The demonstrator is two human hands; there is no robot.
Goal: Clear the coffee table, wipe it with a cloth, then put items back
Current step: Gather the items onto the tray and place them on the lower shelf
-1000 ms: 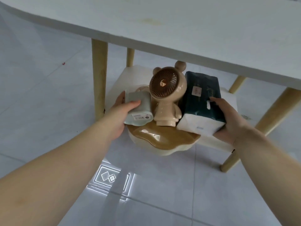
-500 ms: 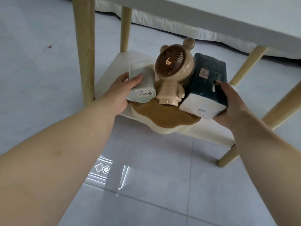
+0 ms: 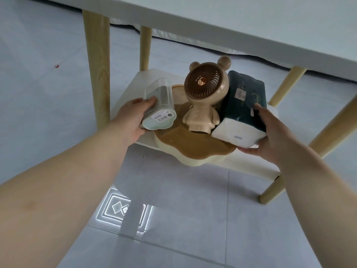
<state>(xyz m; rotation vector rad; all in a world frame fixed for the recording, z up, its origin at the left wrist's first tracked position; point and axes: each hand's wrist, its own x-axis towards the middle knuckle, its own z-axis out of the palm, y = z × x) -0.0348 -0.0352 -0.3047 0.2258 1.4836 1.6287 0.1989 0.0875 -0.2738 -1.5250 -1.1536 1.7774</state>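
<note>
1. Where largest comes first: one grey tiled floor (image 3: 48, 45), pale, with one bright patterned patch of light (image 3: 123, 207) near the bottom centre and one small red speck (image 3: 57, 66) at left.
2. One coffee table (image 3: 251, 22), white top, filling the upper right; four light wooden legs (image 3: 97, 74) counted, splayed outward.
3. One white lower shelf (image 3: 135, 88) under the top, set between the legs.
4. One cloud-shaped tray (image 3: 185, 151), cream wall, brown floor, on the shelf, its near edge overhanging the shelf front.
5. One tissue pack (image 3: 241, 111), dark green over white, resting on the tray's right side; long axis tilted up and away, white end toward the camera. Right hand (image 3: 270, 138) wrapped around it, thumb on top, fingers beneath the near right corner.
6. One bear-shaped fan (image 3: 202, 97), beige, upright at tray centre, brown grille facing the camera, touching the pack.
7. One clear container (image 3: 158, 107), pale green base with barcode label toward the camera, long axis leaning up and away, over the tray's left edge. Left hand (image 3: 133, 120) closed around its side.
</note>
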